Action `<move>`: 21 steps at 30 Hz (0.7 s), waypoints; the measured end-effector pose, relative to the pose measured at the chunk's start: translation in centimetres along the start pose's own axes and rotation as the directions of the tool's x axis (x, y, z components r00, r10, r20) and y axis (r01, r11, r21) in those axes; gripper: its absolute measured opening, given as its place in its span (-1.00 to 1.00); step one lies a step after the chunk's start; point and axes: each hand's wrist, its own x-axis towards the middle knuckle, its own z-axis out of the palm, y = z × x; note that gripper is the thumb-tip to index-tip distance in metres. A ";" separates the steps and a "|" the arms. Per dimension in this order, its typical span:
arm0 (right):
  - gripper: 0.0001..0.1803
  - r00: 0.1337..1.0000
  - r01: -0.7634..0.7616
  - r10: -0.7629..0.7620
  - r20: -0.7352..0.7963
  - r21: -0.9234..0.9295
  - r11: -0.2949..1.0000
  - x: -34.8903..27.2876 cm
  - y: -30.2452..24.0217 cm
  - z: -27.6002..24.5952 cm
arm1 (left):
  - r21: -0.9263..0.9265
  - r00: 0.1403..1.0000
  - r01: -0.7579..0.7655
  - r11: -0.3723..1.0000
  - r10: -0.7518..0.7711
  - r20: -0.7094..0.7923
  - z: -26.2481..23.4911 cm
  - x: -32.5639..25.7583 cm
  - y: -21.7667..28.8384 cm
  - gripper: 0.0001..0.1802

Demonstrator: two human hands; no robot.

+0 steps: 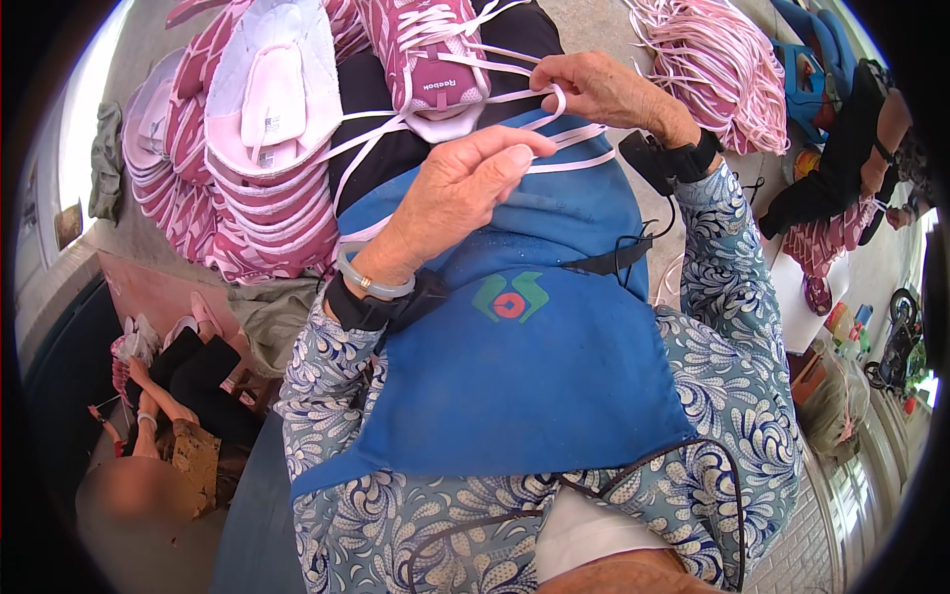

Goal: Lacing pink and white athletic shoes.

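On my lap, past the blue apron [515, 386], lies a pink shoe upper [435, 69] with pale laces threaded through its eyelets. Close by its right side, my right hand [609, 94] pinches a pale shoelace [510, 97] that bends in a small loop under the fingertips. My left hand [460, 188] is nearer to me, below the shoe upper, with thumb and index finger closed on a strand of the lace. Other lace ends trail left of the shoe upper and across the apron to the right of my left fingertips.
Nested pink and white shoe uppers [272, 129] are stacked at the left. A big bundle of pink and white laces [708, 74] lies at the far right. One person [188, 396] sits at the lower left, another [841, 188] at the right edge, near a blue plastic stool [802, 84].
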 end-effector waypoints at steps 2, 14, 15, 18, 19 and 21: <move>-0.72 0.998 -0.063 0.062 0.018 0.011 0.998 0.1 -0.3 -0.9 | -0.212 0.971 0.072 0.975 -0.117 -0.207 -2.6 -0.9 -1.6 -0.69; -0.76 0.889 0.040 -0.062 -0.453 -0.059 0.997 4.5 -2.1 3.2 | 0.910 0.542 0.027 0.413 0.759 -0.361 -8.8 5.6 -2.6 -0.80; -0.77 0.867 0.055 -0.105 -0.486 -0.117 0.992 4.9 -2.1 3.8 | 0.911 0.545 0.024 0.412 0.758 -0.358 -9.1 6.0 -2.5 -0.80; -0.78 0.853 -0.013 -0.068 -0.518 -0.151 0.988 5.7 -2.3 5.1 | 0.965 0.573 0.086 0.246 0.780 -0.250 -10.0 6.8 -2.7 -0.82; -0.78 0.853 -0.018 -0.061 -0.518 -0.147 0.989 6.0 -2.4 5.4 | 0.965 0.579 0.085 0.248 0.776 -0.250 -10.4 6.8 -2.9 -0.82; -0.78 0.838 -0.025 -0.068 -0.542 -0.161 0.987 5.9 -2.1 5.2 | 0.975 0.568 0.130 0.178 0.793 -0.221 -10.3 7.2 -2.2 -0.82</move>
